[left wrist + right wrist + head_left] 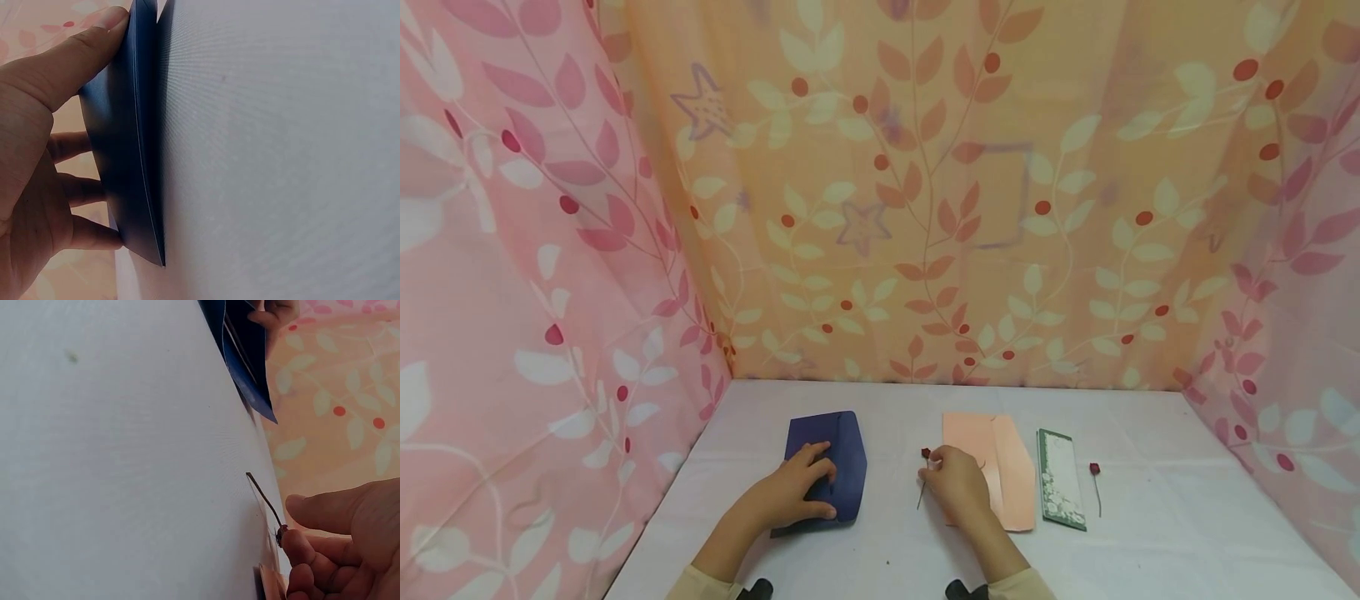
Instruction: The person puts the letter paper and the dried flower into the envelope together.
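A dark blue envelope (848,467) lies at the left with its flap to the right. My left hand (801,487) rests on it with fingers spread. In the left wrist view the thumb (94,53) touches its face and other fingertips press along its side. My right hand (958,483) pinches a small red rose (925,452) on a thin stem near the left side of a peach envelope (1015,475). In the right wrist view the stem (265,499) points away from the fingers, its tip close to the tabletop, and the index fingertip covers part of the flower head.
Right of the peach envelope lies a green-edged card (1060,479) with a floral pattern. Beside it lies another small red rose (1095,470) on a stem. A white cloth (865,558) covers the table, and patterned curtains (925,192) enclose its back and sides.
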Motion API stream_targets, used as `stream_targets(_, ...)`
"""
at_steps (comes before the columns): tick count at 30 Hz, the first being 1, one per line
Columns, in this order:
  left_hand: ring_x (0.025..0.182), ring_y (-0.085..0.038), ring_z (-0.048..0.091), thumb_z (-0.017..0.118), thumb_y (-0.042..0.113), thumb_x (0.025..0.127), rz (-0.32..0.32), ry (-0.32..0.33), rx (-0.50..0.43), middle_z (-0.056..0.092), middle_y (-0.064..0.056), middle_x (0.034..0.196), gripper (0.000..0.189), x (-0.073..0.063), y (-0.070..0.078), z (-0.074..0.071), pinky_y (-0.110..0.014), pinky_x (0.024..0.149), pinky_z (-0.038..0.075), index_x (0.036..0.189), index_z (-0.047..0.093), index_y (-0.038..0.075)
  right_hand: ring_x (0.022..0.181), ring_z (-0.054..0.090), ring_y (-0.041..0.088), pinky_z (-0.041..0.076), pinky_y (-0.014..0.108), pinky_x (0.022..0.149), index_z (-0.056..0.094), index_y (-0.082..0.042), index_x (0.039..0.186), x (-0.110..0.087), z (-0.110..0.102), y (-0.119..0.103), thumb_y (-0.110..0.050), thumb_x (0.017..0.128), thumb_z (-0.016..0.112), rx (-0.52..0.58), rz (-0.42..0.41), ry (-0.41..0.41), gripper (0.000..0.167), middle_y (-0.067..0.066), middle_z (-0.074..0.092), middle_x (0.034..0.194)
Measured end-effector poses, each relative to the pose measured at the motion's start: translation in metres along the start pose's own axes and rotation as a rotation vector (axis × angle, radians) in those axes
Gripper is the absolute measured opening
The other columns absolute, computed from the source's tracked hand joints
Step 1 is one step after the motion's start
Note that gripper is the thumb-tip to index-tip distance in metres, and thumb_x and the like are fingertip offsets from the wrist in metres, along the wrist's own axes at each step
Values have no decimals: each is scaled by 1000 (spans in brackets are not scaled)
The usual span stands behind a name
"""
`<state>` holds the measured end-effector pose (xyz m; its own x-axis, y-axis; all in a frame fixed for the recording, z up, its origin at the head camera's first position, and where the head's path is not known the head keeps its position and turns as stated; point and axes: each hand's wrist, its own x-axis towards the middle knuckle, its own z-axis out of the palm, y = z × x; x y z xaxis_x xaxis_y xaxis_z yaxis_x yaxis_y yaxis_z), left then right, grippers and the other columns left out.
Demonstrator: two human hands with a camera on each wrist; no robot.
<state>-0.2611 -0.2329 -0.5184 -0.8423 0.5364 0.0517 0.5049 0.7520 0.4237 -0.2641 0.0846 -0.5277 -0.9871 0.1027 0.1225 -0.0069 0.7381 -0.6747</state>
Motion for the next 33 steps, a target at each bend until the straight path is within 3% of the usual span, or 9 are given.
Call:
stream_targets(16, 146, -60, 25, 78, 53, 85, -5, -2, -3, 34, -20, 162, 41, 0, 3, -1, -81, 104, 29, 110, 57, 28, 75, 65, 19, 51, 41, 62, 74, -7, 95, -3, 11, -1, -26, 74, 86, -76, 2, 26, 31, 4, 76, 91)
stream_targets(23, 147, -60, 25, 78, 55, 84, -9, -1, 4, 35, -19, 162, 42, 0, 1, 0, -80, 106, 28, 109, 57, 29, 81, 71, 24, 54, 43, 64, 75, -4, 102, -4, 12, -3, -24, 76, 83, -106, 14, 38, 33, 9, 77, 97)
stream_targets(33, 147, -60, 25, 78, 55, 84, -6, -2, -2, 35, -19, 162, 41, 0, 0, 0, -81, 105, 27, 108, 56, 31, 70, 63, 17, 47, 35, 57, 73, -12, 87, -4, 12, -1, -19, 79, 78, -61, 18, 48, 12, 1, 74, 84)
